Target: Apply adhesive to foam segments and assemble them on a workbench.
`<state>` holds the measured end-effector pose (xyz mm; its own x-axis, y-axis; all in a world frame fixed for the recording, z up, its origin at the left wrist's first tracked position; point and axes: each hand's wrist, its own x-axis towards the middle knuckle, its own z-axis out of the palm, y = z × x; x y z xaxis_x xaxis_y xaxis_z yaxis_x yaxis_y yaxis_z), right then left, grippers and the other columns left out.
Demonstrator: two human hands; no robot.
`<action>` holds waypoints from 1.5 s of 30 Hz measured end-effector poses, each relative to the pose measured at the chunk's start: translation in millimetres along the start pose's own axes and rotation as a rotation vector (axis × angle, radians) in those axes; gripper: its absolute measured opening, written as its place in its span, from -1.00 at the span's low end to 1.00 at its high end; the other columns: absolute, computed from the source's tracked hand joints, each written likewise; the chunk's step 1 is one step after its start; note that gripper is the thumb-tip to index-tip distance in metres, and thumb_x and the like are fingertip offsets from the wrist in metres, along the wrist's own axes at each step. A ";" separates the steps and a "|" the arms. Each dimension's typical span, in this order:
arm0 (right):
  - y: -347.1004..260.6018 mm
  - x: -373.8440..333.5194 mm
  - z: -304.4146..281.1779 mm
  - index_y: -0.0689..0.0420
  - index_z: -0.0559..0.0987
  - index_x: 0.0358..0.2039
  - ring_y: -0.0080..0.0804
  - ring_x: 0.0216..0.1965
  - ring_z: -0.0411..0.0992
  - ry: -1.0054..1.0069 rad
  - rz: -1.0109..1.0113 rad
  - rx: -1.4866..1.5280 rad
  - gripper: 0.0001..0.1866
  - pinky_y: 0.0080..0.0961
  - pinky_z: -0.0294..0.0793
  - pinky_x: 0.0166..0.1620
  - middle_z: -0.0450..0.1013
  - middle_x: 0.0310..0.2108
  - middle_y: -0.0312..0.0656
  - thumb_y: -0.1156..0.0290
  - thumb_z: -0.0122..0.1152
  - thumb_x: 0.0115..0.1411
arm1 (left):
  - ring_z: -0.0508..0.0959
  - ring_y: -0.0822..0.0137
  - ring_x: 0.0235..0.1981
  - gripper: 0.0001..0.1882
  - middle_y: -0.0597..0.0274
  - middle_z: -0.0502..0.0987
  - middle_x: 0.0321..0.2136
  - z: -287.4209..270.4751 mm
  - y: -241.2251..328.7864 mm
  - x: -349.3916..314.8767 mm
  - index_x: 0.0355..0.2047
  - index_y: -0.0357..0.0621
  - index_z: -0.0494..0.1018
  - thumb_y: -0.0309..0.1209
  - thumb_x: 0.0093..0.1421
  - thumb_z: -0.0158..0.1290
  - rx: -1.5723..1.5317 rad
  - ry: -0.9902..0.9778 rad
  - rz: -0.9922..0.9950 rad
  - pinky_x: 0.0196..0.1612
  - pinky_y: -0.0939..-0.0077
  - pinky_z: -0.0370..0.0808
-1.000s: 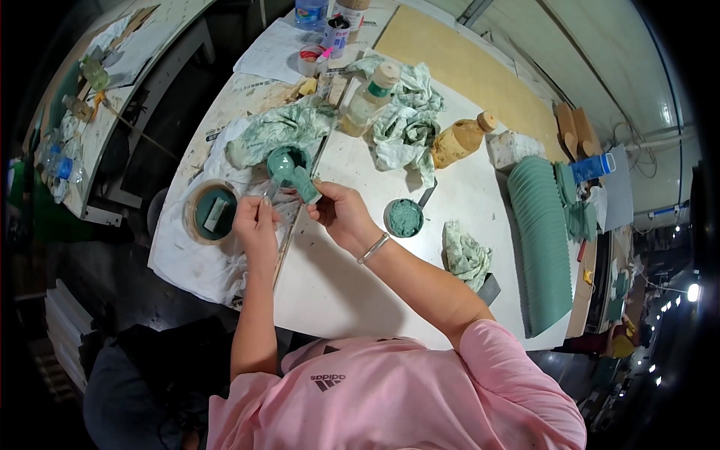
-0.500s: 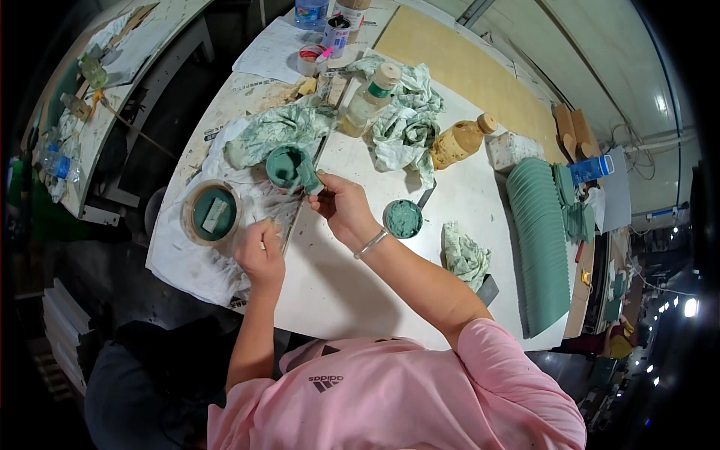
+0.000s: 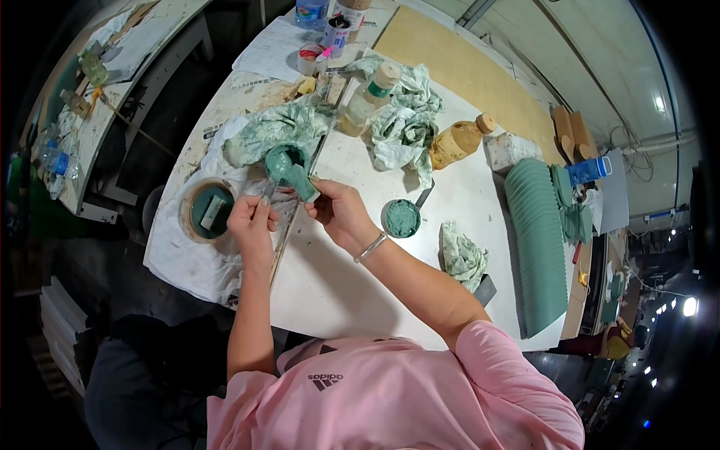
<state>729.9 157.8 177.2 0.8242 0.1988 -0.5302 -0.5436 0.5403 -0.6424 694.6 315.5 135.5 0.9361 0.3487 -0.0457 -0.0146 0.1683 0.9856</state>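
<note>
"Head view: where is the deep, round green cup (image 3: 298,156), and in what state are the fingers?"

"The cup, taken as landmark, stands beyond both hands with its mouth toward the camera; wet-looking green matter coats its inside. The left hand (image 3: 253,219), nearer the person than the cup and slightly to its left, has its fingers closed in a pinch on a thin greyish tool (image 3: 265,195) directed at the cup. The right hand (image 3: 341,210), to the cup's right and nearer the person, grips between thumb and fingers the end of a flat green strip (image 3: 304,187) that reaches the cup's rim. Whether strip and cup are one piece cannot be told."

"And the surrounding objects?"

"Left of the cup and nearer the person: a round, brown-rimmed container (image 3: 187,201) with a pale rectangular block (image 3: 213,213) inside. Just beyond the cup: a crumpled, green-stained white cloth (image 3: 274,129). Right of the cup and nearer the person: a small round tub of thick green paste (image 3: 402,218). Right of the cup and farther off: a clear plastic bottle with a green band (image 3: 367,103). Well to its right: a long stack of curved green sheets (image 3: 536,247)."
</note>
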 end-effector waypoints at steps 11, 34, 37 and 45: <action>3.2 -1.5 -6.4 0.27 0.60 -0.25 -0.55 -0.51 0.41 0.026 0.040 -0.011 -0.77 -0.63 0.44 -0.43 0.54 -0.44 -0.21 0.37 0.06 0.32 | 0.34 0.59 -0.67 -0.90 0.31 0.48 -0.63 4.3 -4.7 11.9 -0.40 -0.24 0.42 -0.56 0.30 0.01 0.103 -0.001 -0.027 -0.58 0.69 0.27; -5.3 -62.3 -50.1 0.31 0.50 -0.09 -0.40 -0.26 0.46 -0.150 0.018 0.188 -0.74 -0.60 0.53 -0.21 0.49 -0.15 -0.07 0.40 -0.02 0.35 | 0.55 0.45 -0.25 -0.67 0.22 0.60 -0.20 24.5 30.9 -30.2 0.05 -0.29 0.44 -0.41 0.33 0.06 0.036 -0.387 -0.097 -0.19 0.50 0.46; -1.7 -77.1 -60.1 0.30 0.52 -0.13 -0.42 -0.30 0.49 -0.260 -0.024 0.255 -0.78 -0.59 0.55 -0.22 0.51 -0.21 -0.11 0.43 0.05 0.32 | 0.42 0.41 0.05 -0.56 0.15 0.46 0.11 52.1 44.9 -44.0 0.20 -0.44 0.32 -0.48 0.36 -0.04 -0.351 -0.665 -0.350 0.12 0.54 0.32; 12.2 -122.4 -97.0 0.25 0.60 -0.26 -0.51 -0.35 0.51 -0.155 -0.151 0.284 -0.82 -0.60 0.55 -0.25 0.53 -0.32 -0.20 0.40 0.15 0.28 | 0.52 0.21 -0.07 -0.47 0.04 0.48 -0.03 75.9 6.2 -65.2 0.18 -0.20 0.28 -0.47 0.21 0.14 -0.621 -0.792 -0.418 -0.04 0.34 0.51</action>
<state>607.0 60.7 180.6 0.9181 0.2091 -0.3367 -0.3656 0.7748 -0.5158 660.1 223.8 156.9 0.8659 -0.4997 -0.0212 0.3908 0.6495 0.6523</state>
